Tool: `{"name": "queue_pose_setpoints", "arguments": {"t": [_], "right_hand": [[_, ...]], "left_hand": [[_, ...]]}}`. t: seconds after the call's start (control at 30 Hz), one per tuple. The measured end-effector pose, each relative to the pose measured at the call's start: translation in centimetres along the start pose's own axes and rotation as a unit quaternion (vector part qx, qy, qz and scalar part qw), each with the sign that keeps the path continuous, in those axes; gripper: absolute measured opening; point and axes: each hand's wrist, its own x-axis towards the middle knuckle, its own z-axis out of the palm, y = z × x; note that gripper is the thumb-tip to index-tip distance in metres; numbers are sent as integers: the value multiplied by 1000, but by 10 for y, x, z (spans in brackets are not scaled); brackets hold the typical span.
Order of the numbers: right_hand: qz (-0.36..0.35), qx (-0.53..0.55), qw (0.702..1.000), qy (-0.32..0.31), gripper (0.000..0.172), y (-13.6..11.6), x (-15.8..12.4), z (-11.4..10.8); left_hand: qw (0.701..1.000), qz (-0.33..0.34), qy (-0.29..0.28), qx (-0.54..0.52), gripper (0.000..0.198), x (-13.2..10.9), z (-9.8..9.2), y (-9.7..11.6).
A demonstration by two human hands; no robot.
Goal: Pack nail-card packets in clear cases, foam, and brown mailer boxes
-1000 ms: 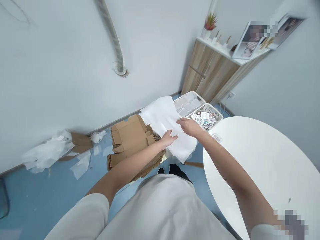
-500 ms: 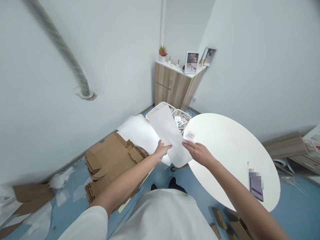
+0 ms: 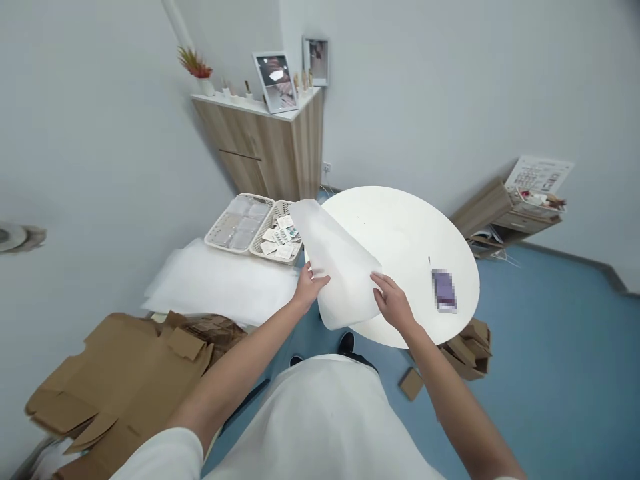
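A white, thin foam sheet is held in front of me, tilted over the near left edge of the round white table. My left hand grips its left edge, thumb on top and fingers underneath. My right hand holds the right edge at its fingertips. A stack of similar white sheets lies to the left. Behind the stack are a white basket of clear packets and a white basket of small printed cards, whose right side the held sheet partly covers.
A phone, partly blurred, lies on the table's right side. Flattened brown cardboard boxes are piled at lower left. A wooden cabinet stands in the corner. More cardboard boxes sit on the floor beside the table.
My view has turned to the right. The sheet, still in both hands, has swung over the table, hiding the small clear pack seen earlier at its edge.
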Motion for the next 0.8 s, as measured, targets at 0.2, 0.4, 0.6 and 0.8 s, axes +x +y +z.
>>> {"name": "queue_pose_setpoints", "arguments": {"t": [0.2,0.4,0.6,0.8], "right_hand": [[141,60,987,49,37,61,-20,-15],[199,68,977,31,39,116,-35,-12],[216,80,973,-23,47,157,-43,-6],[252,108,961,-44,49,183,-50,4]], "left_hand": [[975,-117,-155,106,48,2,42,-30],[963,-96,-145,204,46,12,77,-65],[951,-89,-99,278,43,28,98,-86],[934,-102,-56,337,46,44,114,-93]]}}
